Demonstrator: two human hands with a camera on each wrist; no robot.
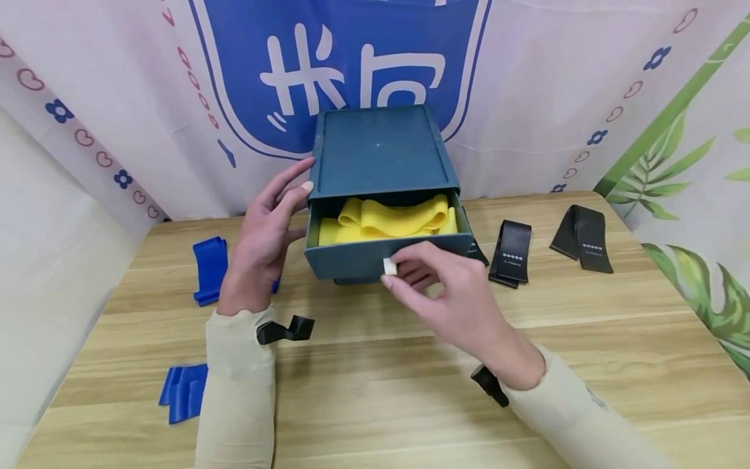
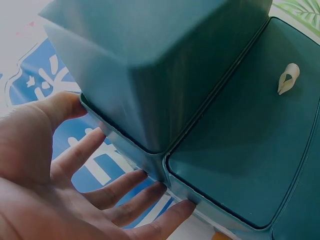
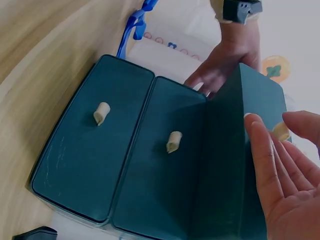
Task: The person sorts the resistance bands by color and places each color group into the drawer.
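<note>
A dark teal drawer cabinet (image 1: 377,153) stands at the back of the table, its top drawer (image 1: 346,260) pulled out. Folded yellow elastic bands (image 1: 404,220) lie inside that drawer. My right hand (image 1: 451,293) pinches the small white pull tab (image 1: 389,266) on the drawer's front between thumb and index finger. On the cabinet's left side rests my left hand (image 1: 258,238), its thumb near the upper front corner. The left wrist view shows the left hand's fingers (image 2: 120,195) spread along the cabinet's side edge. Two lower drawers (image 3: 155,185) are closed, each with a pale tab (image 3: 173,142).
Blue bands (image 1: 184,391) lie on the left of the wooden table (image 1: 375,391), another blue band (image 1: 209,270) beside my left hand. Folded black bands (image 1: 511,251) lie right of the cabinet, one partly hidden by the drawer. A printed curtain (image 1: 527,85) hangs behind.
</note>
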